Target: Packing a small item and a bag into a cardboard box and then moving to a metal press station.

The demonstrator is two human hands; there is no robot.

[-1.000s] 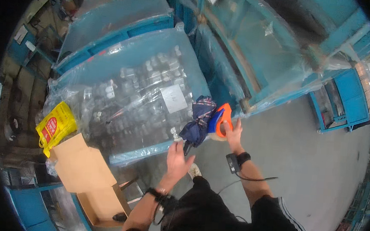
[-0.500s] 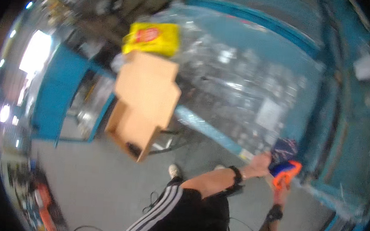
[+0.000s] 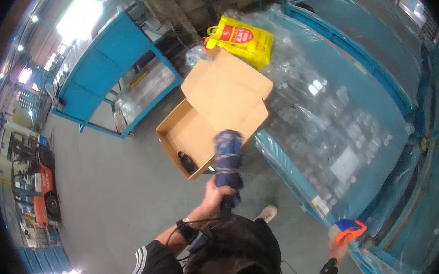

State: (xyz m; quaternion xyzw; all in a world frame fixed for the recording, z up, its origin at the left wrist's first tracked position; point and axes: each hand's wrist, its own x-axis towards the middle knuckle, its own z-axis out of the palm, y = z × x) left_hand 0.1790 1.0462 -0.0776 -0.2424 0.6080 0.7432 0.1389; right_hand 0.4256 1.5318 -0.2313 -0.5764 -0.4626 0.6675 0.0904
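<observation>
My left hand [image 3: 213, 198] is closed around a dark blue patterned bundle that looks like a folded umbrella [image 3: 228, 155]. The bundle is upright in the picture and overlaps the near right edge of an open cardboard box [image 3: 172, 116]; whether they touch I cannot tell. A small dark object [image 3: 187, 161] lies in the box's near corner. Away to the right, my right hand [image 3: 337, 251] grips an orange and blue tape dispenser [image 3: 349, 231] beside the corner of a plastic-wrapped blue table. Part of that hand's fingers is hidden by the dispenser.
Clear plastic film covers the blue table [image 3: 380, 163], with many small clear pieces and a white sheet [image 3: 345, 164] on it. A yellow bag [image 3: 246, 42] sits behind the box. A blue metal frame cart [image 3: 108, 53] stands at left, an orange forklift [image 3: 43, 186] farther off.
My left hand has carried the dark blue bundle leftward, from beside the tape dispenser to the cardboard box. The tape dispenser stays in my right hand, slightly lower in view. The whole view has shifted.
</observation>
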